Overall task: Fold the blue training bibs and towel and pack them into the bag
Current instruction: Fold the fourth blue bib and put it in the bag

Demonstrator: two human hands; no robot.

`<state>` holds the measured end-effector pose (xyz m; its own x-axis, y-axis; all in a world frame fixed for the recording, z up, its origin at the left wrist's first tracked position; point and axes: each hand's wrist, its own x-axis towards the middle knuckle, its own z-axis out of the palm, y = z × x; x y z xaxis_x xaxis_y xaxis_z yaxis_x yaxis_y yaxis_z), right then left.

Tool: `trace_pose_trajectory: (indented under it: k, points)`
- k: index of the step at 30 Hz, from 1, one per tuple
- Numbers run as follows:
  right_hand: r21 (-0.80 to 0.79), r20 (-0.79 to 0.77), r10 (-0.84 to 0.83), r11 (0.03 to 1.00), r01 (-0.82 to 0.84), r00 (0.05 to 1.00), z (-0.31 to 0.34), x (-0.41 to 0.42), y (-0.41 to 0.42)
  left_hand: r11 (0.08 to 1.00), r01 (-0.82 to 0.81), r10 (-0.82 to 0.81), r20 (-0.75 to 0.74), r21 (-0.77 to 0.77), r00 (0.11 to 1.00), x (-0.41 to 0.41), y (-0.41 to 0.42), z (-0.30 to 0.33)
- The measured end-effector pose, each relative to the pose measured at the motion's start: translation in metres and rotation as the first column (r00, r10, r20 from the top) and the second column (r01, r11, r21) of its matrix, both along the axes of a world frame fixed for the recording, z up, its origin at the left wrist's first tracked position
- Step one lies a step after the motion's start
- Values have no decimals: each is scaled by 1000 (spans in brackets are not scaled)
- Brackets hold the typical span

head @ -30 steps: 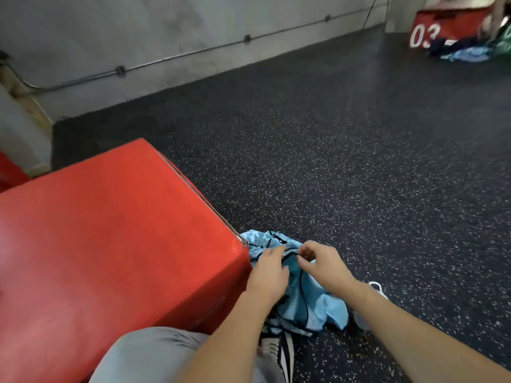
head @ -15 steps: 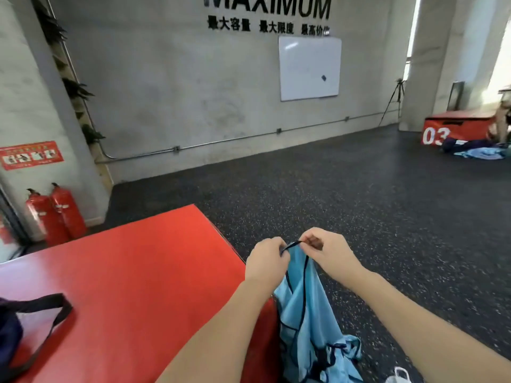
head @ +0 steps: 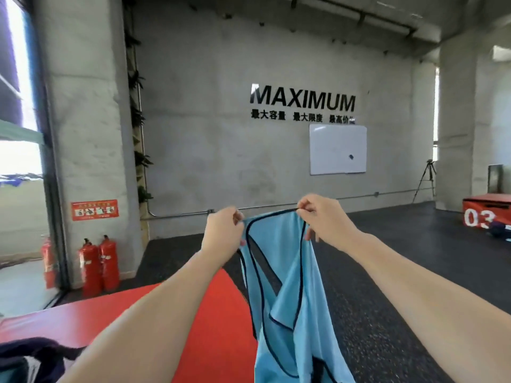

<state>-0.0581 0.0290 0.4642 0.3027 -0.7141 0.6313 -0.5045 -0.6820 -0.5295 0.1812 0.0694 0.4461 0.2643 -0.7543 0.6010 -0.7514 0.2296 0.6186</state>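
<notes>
A light blue training bib (head: 293, 294) with dark trim hangs in the air in front of me, its lower part running out of the bottom of the frame. My left hand (head: 222, 233) pinches its top edge at the left shoulder strap. My right hand (head: 320, 219) pinches the top edge at the right strap. The two hands are held apart at chest height, so the neck opening is stretched between them. A dark navy bag (head: 36, 357) lies at the bottom left on the red box (head: 199, 313). No towel shows.
The red box fills the lower left under my left arm. Speckled black rubber floor (head: 401, 272) spreads to the right. Red fire extinguishers (head: 99, 264) stand by the concrete pillar. Another red box marked 03 (head: 486, 214), with clothes beside it, stands far right.
Both hands have lifted the bib from the floor beside the red box up to chest height and spread apart. My view has tilted up from the floor to the wall.
</notes>
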Motion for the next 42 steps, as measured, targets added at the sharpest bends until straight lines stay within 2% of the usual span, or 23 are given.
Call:
trace_pose_trajectory:
  k: [4,8,12,16,21,24,28,30,33,36,39,41,42]
  points:
    - [31,39,46,998,-47,998,48,40,0,991,-46,48,14,-129,999,30,25,75]
    - [-99,-24,22,995,-24,999,88,78,-7,957,-139,162,72,-256,984,60,50,132]
    - [-111,10,32,993,-31,999,108,107,-5,916,-215,275,141,-339,951,91,65,158]
    - [-75,-40,43,996,-46,998,96,141,-10,879,-338,412,176,-338,894,129,78,148]
    - [-18,-114,38,999,-40,993,41,187,-31,855,-445,497,179,-264,849,178,84,92]
    - [-1,-134,25,1000,-25,991,0,215,-44,858,-485,508,141,-170,850,206,84,47]
    - [108,-247,134,988,-110,960,-72,250,-48,889,-440,405,232,126,884,247,73,-41]
    - [176,-300,195,973,-147,934,-114,266,-41,869,-418,369,217,266,904,262,72,-94]
    - [267,-390,282,946,-185,877,-178,282,-28,835,-385,348,163,394,923,272,74,-168]
    - [446,-416,412,869,-213,811,-235,290,-12,818,-350,357,75,456,931,269,83,-229]
    - [595,-430,490,785,-171,758,-278,290,-2,819,-306,339,20,485,940,258,98,-276]
    - [671,-399,542,723,-168,740,-299,285,2,793,-223,267,4,567,964,255,105,-298]
    - [704,-385,572,690,-171,724,-308,282,2,759,-179,195,45,625,980,255,106,-303]
